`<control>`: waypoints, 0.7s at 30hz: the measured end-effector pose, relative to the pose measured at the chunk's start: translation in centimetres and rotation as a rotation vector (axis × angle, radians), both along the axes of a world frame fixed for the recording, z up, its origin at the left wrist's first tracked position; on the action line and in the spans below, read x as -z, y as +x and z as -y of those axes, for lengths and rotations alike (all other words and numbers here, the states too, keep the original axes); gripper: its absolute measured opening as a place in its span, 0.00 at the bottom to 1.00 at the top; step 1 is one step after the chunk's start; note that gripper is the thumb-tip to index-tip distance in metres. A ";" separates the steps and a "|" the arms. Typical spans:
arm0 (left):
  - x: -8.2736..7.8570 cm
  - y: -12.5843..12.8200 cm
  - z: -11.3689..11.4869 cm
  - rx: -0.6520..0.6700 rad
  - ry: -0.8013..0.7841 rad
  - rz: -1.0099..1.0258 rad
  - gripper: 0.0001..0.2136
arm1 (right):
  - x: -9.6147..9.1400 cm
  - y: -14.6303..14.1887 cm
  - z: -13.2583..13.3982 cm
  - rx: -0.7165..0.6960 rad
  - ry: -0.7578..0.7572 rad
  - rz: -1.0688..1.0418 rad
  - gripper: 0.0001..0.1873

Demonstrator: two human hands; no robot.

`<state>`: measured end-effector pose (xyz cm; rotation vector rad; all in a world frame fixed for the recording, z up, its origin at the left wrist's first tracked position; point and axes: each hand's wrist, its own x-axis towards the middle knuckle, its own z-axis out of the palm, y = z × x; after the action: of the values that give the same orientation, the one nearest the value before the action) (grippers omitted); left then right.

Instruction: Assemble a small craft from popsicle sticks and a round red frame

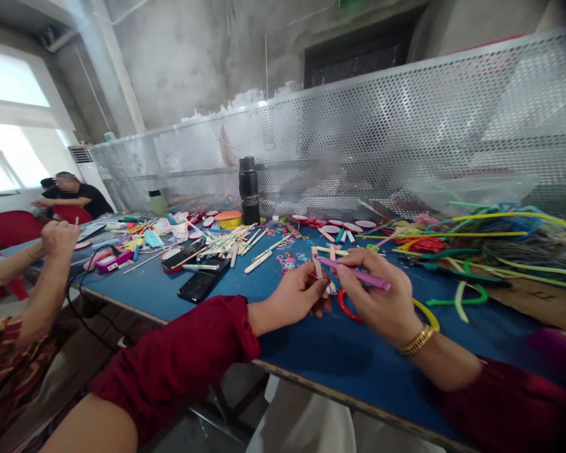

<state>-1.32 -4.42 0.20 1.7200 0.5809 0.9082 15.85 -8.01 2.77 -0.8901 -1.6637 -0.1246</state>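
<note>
Now my left fingers (306, 272) pinch a stick (318, 269) above the bench (287, 352), right fingers (348, 284) clamped round a pen (371, 279) beside it; this one looks unfinished, with loose sticks (226, 244) lying beyond.

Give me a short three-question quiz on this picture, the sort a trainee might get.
1. Which hand holds the purple pen?
2. True or false: the black bottle is lying on its side.
3. What colour is the wristband: A silver, B gold, C black?

Key:
1. The right hand; the left hand holds a pale stick.
2. False: the black bottle stands upright on the blue table.
3. B, gold.
</note>
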 end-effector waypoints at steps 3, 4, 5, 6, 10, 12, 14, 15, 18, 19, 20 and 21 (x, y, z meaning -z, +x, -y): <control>0.1 0.1 0.0 -0.005 -0.001 0.004 0.28 | 0.0 0.0 0.0 -0.003 0.003 0.016 0.06; 0.1 0.1 0.0 -0.005 -0.002 0.003 0.28 | -0.1 0.0 0.0 0.000 0.004 0.021 0.06; 0.1 0.1 -0.1 -0.004 -0.002 0.002 0.28 | -0.1 0.0 0.0 0.005 0.006 0.027 0.06; 0.1 0.1 -0.1 -0.002 -0.002 0.001 0.28 | -0.1 0.0 -0.1 0.009 0.010 0.032 0.06; 0.2 0.0 -0.2 0.003 0.002 -0.002 0.28 | 0.0 0.1 -0.2 -0.003 0.073 0.053 0.05; 0.2 0.0 -0.2 0.004 0.003 0.002 0.29 | 0.0 0.1 -0.3 -0.008 0.094 0.056 0.04; 0.1 0.0 -0.2 0.005 0.004 0.006 0.29 | 0.1 0.2 -0.3 -0.009 0.099 0.055 0.03; 0.2 0.0 -0.2 0.005 0.003 0.007 0.28 | 0.1 0.2 -0.4 -0.013 0.099 0.055 0.03; 0.2 0.0 -0.2 0.003 0.001 0.002 0.28 | 0.1 0.2 -0.4 -0.017 0.100 0.055 0.02; 0.2 0.0 -0.2 0.001 0.001 0.000 0.28 | 0.1 0.2 -0.4 -0.017 0.099 0.056 0.02; 0.2 0.1 -0.2 -0.002 0.001 -0.001 0.28 | 0.1 0.2 -0.4 -0.015 0.099 0.057 0.03; 0.2 0.1 -0.2 -0.004 0.001 0.000 0.28 | 0.1 0.2 -0.4 -0.013 0.100 0.059 0.03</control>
<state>-1.25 -4.26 -0.03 1.7207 0.5843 0.9110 16.06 -7.58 2.65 -0.8070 -1.7028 -0.2250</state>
